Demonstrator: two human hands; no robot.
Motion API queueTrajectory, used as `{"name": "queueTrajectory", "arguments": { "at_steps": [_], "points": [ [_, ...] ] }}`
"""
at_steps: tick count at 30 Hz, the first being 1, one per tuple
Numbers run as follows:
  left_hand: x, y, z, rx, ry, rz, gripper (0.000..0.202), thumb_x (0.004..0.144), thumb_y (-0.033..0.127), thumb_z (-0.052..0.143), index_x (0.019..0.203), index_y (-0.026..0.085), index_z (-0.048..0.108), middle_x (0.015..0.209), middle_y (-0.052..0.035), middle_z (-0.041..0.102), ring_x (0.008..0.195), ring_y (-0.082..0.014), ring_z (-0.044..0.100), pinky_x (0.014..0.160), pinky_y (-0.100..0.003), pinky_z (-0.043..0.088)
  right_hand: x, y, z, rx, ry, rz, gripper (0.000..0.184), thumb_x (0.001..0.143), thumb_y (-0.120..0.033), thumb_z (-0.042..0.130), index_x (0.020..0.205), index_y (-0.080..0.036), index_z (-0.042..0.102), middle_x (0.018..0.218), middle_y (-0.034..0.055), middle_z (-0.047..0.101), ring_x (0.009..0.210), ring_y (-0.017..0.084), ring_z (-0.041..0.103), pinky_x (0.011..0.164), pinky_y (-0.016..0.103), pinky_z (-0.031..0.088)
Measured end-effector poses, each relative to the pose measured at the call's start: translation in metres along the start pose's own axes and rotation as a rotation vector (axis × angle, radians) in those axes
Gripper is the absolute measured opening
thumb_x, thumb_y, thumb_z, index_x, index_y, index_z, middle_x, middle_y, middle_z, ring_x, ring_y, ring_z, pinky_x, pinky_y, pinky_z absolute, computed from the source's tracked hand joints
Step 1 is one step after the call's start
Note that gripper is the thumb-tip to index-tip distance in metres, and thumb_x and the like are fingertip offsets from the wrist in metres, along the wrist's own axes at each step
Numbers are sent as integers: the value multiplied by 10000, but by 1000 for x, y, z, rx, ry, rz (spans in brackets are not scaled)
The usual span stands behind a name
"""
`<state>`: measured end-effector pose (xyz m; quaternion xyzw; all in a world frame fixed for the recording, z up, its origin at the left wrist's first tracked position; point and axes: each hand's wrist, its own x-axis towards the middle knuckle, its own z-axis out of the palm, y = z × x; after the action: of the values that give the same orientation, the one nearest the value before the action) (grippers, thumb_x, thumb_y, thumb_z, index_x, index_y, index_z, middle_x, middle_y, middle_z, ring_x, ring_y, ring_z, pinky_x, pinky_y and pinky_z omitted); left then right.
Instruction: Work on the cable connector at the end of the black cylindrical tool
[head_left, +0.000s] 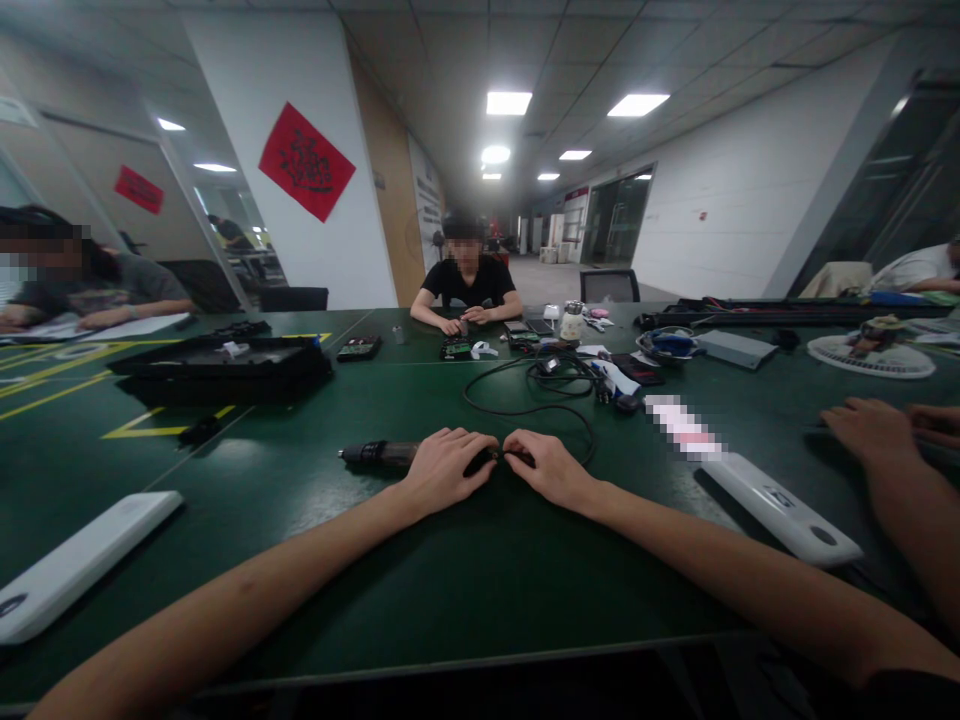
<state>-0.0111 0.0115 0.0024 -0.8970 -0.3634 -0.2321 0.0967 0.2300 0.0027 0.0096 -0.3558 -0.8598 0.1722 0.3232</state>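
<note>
An electric screwdriver [379,455] with a black nose and a dark grey body lies on the green table, its tip pointing left. My left hand [450,468] is closed round its rear end, which the fingers partly hide. Close beside it, my right hand [551,470] pinches at the tail of the screwdriver. A black cable [576,412] loops across the table and runs in behind my right hand. Its end seems to be between my right fingertips, though they mostly cover it. The fingertips of both hands almost meet.
White elongated devices lie at left [94,560] and right [780,510]. A black tray-like housing [225,365] stands at the back left. Circuit boards, cables and a white fan grille [870,355] lie further back. A person [469,285] sits opposite; another person's hand [870,430] rests at right.
</note>
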Motion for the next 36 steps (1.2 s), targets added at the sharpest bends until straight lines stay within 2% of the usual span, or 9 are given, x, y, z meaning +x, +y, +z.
{"name": "queueTrajectory", "arguments": {
  "at_steps": [3, 7, 12, 17, 22, 26, 31, 36],
  "points": [
    [0, 0, 0, -8, -15, 19, 205, 1015, 379, 550, 1178, 294, 642, 1118, -5, 740, 964, -206, 663, 833, -386, 448, 0, 0, 0, -1, -2, -2, 116, 988, -218, 609, 1096, -196, 647, 1012, 54, 677, 877, 185, 631, 816, 308, 516],
    [0, 0, 0, 8, -25, -21, 223, 1014, 449, 562, 1139, 281, 640, 1032, 2, 744, 923, -212, 660, 816, -392, 448, 1, 0, 0, -1, 1, 1, 110, 981, -217, 613, 1083, -197, 650, 1010, 54, 681, 877, 186, 635, 812, 308, 516],
    [0, 0, 0, -1, -16, 28, 227, 1015, 373, 540, 1207, 297, 632, 1140, -17, 735, 991, -218, 658, 855, -390, 450, 1, 1, 1, -2, 11, -3, 107, 978, -222, 616, 1075, -197, 654, 1004, 55, 685, 880, 189, 636, 815, 311, 517],
    [0, 1, -1, 10, -17, -15, 227, 1016, 447, 551, 1138, 276, 635, 1033, -12, 742, 927, -217, 656, 819, -385, 444, 0, 2, 1, 0, 3, 3, 99, 988, -223, 608, 1078, -204, 645, 1001, 50, 679, 865, 186, 632, 795, 300, 517],
    [0, 1, -1, 2, -25, 15, 188, 1012, 359, 546, 1168, 293, 629, 1092, 0, 736, 954, -212, 655, 827, -383, 439, 0, 1, 1, 4, -2, 1, 100, 992, -216, 606, 1084, -203, 642, 1001, 48, 676, 862, 185, 629, 800, 299, 516],
    [1, 1, -1, 16, -21, -16, 202, 1017, 429, 553, 1123, 275, 630, 1022, -9, 739, 920, -216, 659, 815, -382, 437, 0, 1, 1, -3, 0, -1, 107, 990, -216, 610, 1089, -202, 645, 1009, 49, 675, 869, 186, 630, 806, 303, 517],
    [0, 1, -1, 19, -22, 25, 221, 1010, 389, 560, 1200, 293, 622, 1112, -9, 733, 968, -217, 656, 837, -386, 437, 0, 1, 1, -42, 10, -21, 97, 982, -195, 612, 1074, -202, 641, 1013, 48, 660, 887, 188, 621, 826, 310, 510],
    [1, 1, 0, 41, -37, -3, 207, 1024, 441, 553, 1117, 275, 634, 1028, 3, 732, 924, -212, 650, 806, -387, 426, 1, -1, 0, -101, 4, -37, 68, 986, -181, 601, 1042, -201, 634, 1002, 49, 642, 871, 185, 603, 789, 301, 490]
  ]
}}
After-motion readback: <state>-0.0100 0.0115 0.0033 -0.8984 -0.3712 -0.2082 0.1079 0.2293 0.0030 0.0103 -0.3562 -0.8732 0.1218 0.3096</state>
